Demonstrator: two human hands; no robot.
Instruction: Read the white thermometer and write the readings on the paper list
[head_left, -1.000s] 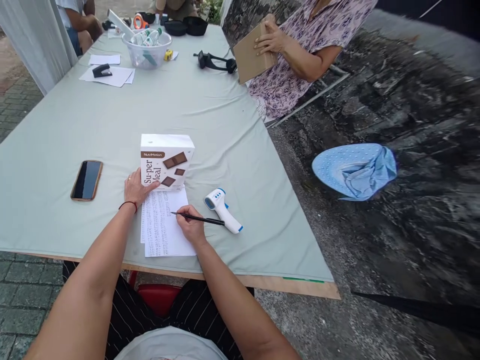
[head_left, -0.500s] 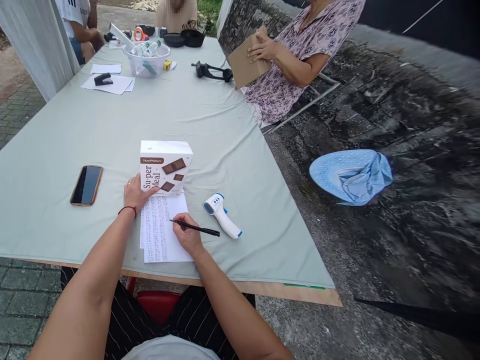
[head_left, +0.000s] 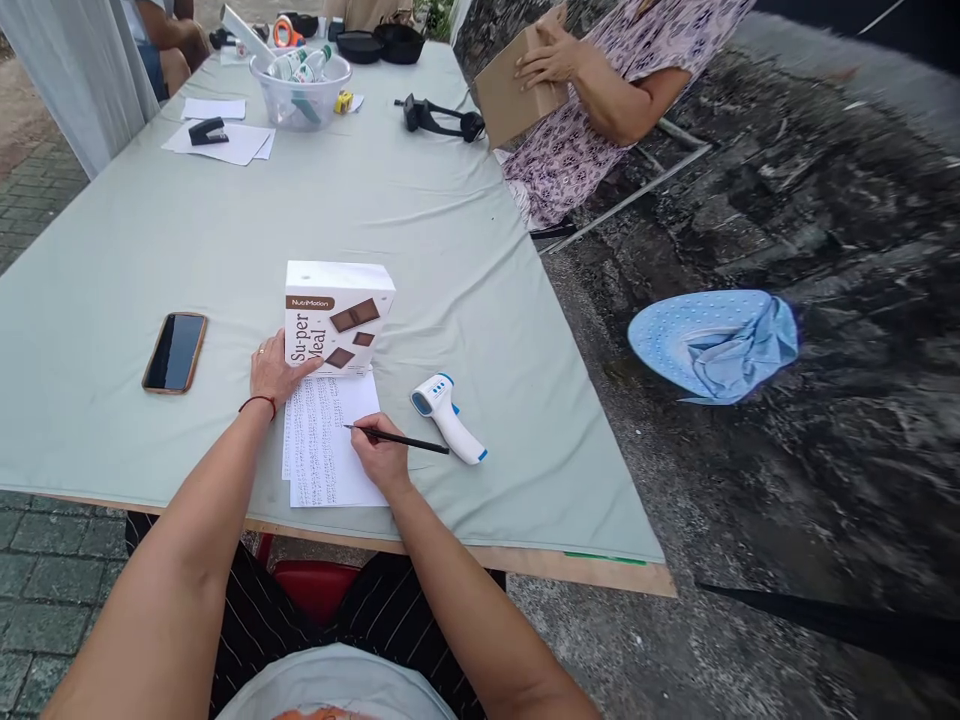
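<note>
My left hand (head_left: 271, 372) is at the lower left of a white box (head_left: 341, 325) with brown chocolate pieces printed on it. Its thumb lies across the box front and the fingers are along the left side, partly hidden. The box stands upright on the top end of a sheet of paper (head_left: 360, 470) filled with columns of small handwriting. Another sheet shows beneath it on the left. Between the fingers of my right hand (head_left: 384, 458) is a black pen (head_left: 420, 442), its tip at the right edge of the writing. A white and blue infrared thermometer (head_left: 450, 420) lies just right of that hand.
A phone (head_left: 174, 352) lies on the left. Farther off are a stapler (head_left: 208, 131) on papers, a plastic basket (head_left: 300, 105) with bottles, and a black strapped device (head_left: 439, 120). At right, a person holds a cardboard box (head_left: 517, 90). A blue hat (head_left: 712, 345) is beyond the table edge.
The view has tilted down a little, so the table items appear higher. The pen tip has shifted very slightly on the sheet. The left hand remains against the box.
</note>
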